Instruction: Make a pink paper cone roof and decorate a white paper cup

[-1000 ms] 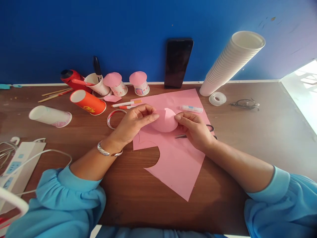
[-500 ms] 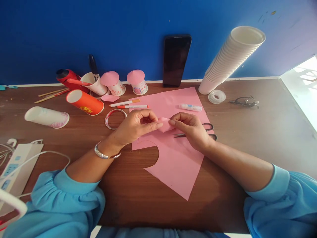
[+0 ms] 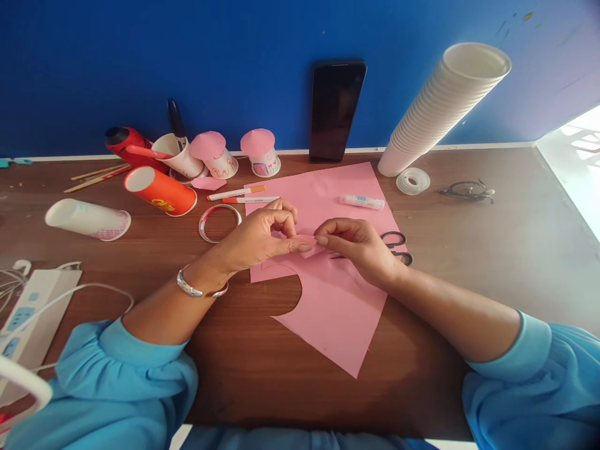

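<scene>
Between my two hands is a small pink paper piece (image 3: 307,245), pinched at its left side by my left hand (image 3: 262,234) and at its right by my right hand (image 3: 360,244). Fingers cover much of its outline. Under it lies a large pink paper sheet (image 3: 337,319) with a round part cut out of its lower left edge. Scissors (image 3: 404,257) rest on the sheet, partly behind my right hand. A glue stick (image 3: 363,201) lies on the sheet beyond that hand. Two markers (image 3: 239,192) are just past my left hand.
Small cups with pink cone tops (image 3: 259,153) stand by the wall. A phone (image 3: 336,112) leans there, left of a tall paper cup stack (image 3: 440,112). A tape roll (image 3: 412,180), glasses (image 3: 466,190), an orange cup (image 3: 162,192) and a power strip (image 3: 35,306) surround the sheet.
The small pink paper has tilted and now shows a flatter, folded-looking edge. My left fingers have curled in more, and both hands have shifted slightly lower.
</scene>
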The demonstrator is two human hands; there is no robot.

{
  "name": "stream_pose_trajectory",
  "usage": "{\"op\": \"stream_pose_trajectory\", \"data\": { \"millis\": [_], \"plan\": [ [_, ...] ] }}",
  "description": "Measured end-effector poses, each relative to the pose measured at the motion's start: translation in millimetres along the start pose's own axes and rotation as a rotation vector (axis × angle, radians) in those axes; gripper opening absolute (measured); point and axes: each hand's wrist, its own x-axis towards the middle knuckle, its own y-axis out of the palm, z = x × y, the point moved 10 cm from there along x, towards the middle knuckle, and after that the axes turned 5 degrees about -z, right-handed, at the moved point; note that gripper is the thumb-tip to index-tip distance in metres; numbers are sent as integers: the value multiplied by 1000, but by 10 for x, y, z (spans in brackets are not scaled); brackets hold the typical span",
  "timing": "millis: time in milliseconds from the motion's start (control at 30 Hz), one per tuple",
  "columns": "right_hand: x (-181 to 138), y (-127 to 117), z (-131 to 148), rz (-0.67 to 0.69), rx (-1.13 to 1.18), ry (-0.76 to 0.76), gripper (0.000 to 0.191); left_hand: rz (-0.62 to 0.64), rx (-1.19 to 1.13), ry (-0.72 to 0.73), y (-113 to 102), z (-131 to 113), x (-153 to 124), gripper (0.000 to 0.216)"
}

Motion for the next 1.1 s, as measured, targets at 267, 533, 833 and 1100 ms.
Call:
{"op": "stream_pose_trajectory", "data": {
  "millis": [267, 533, 833, 1100],
  "plan": [
    [3, 11, 29, 7, 2, -28, 39, 38, 24, -24, 34, -10, -26, 36],
    [-15, 33, 41, 18, -14, -38, 38, 107, -59, -127, 135, 23, -41, 38],
    [-20, 49, 40, 35, -33, -41, 42, 98, -28, -228, 133, 90, -70, 36],
    [-37, 1, 30, 14, -82, -33, 52, 105, -51, -218, 121, 94, -63, 36]
  ]
}}
